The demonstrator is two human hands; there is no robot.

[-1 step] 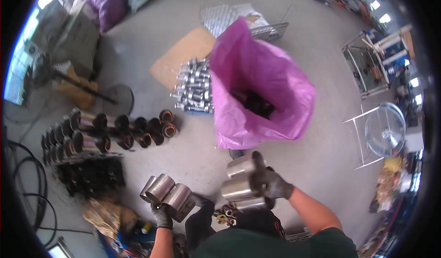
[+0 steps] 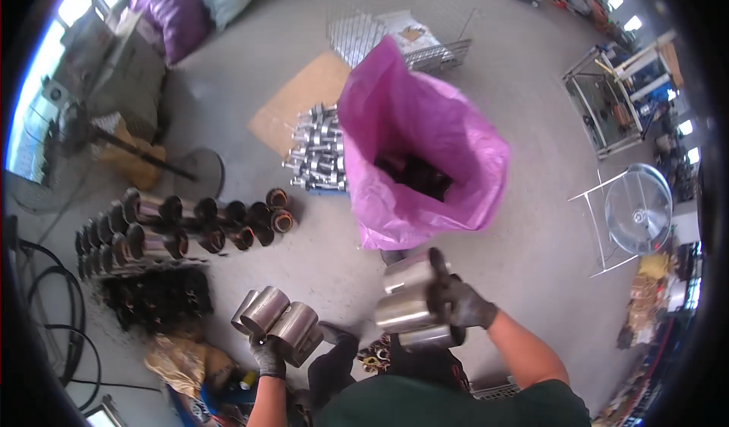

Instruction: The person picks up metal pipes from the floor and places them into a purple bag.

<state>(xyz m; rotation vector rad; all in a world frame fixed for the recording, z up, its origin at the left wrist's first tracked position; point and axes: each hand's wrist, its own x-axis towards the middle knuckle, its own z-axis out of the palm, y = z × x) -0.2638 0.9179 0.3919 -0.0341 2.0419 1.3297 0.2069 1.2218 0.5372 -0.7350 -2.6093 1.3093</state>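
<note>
Because several are carried in one grasp, the short, silver, open-ended metal cylinders [image 2: 266, 310] at the left side are bunched side by side, their weight seemingly resting in the left hand [image 2: 268, 356], in a grey knit glove, which wraps their near ends from below; its fingers look bent around the metal, though the tips are hidden. A matching bunch of silver metal tubes [image 2: 404, 311] lies nearly level, held at its right-hand ends by the right hand [image 2: 469, 306], gloved alike, with fingers curled in against the rims; whether any reach inside the openings I cannot tell. Both bunches hang above the grey concrete floor [image 2: 531, 260], well apart, perhaps to keep the metal from knocking together. Just beyond the right bunch stands a tall pink-purple plastic sack [image 2: 474, 150], its mouth gaping wide, which leaves the dark contents [image 2: 425, 178] exposed. Beside the sack's left edge, silver stepped metal shafts [image 2: 315, 150] are stacked in tight rows, probably to save space, near the lower corner of a flat tan cardboard sheet [image 2: 292, 96]. Farther left, dark-mouthed metal cylinders with coppery rims [image 2: 156, 241] line up in close ranks, an arrangement that likely keeps them steady.
</note>
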